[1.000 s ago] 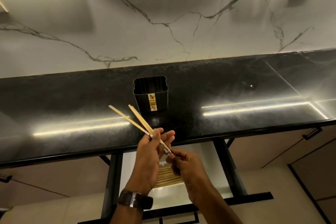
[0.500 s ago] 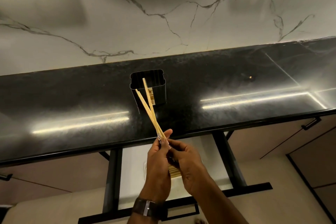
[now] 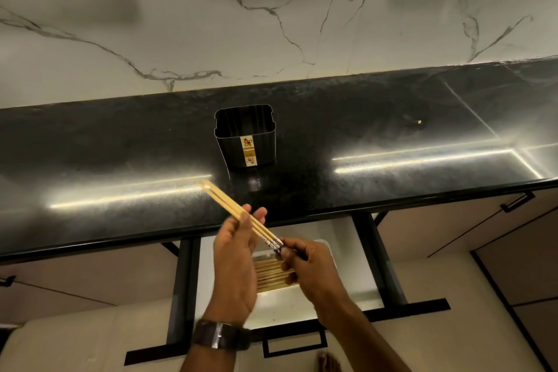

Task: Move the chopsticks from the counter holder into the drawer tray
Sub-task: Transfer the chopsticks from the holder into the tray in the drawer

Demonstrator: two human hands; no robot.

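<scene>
A pair of pale wooden chopsticks (image 3: 225, 200) slants up to the left over the counter's front edge. My left hand (image 3: 237, 254) steadies the shafts with thumb and fingers, and my right hand (image 3: 306, 266) pinches their patterned lower ends. Both hands hover above the open drawer (image 3: 347, 275). Below them, a light tray (image 3: 327, 254) in the drawer holds several chopsticks (image 3: 270, 276) lying side by side. The black ribbed holder (image 3: 246, 136) with a floral label stands on the counter behind, and looks empty.
The glossy black counter (image 3: 392, 118) runs left to right under a white marble wall. Black drawer rails (image 3: 379, 260) flank the drawer, with its handle (image 3: 294, 344) at the front. Closed cabinet doors (image 3: 471, 229) lie to the right. A bare foot (image 3: 329, 364) shows below.
The chopsticks swung from pointing up at the holder to slanting left and lower. Both hands stayed over the drawer, and the two sticks now lie close together.
</scene>
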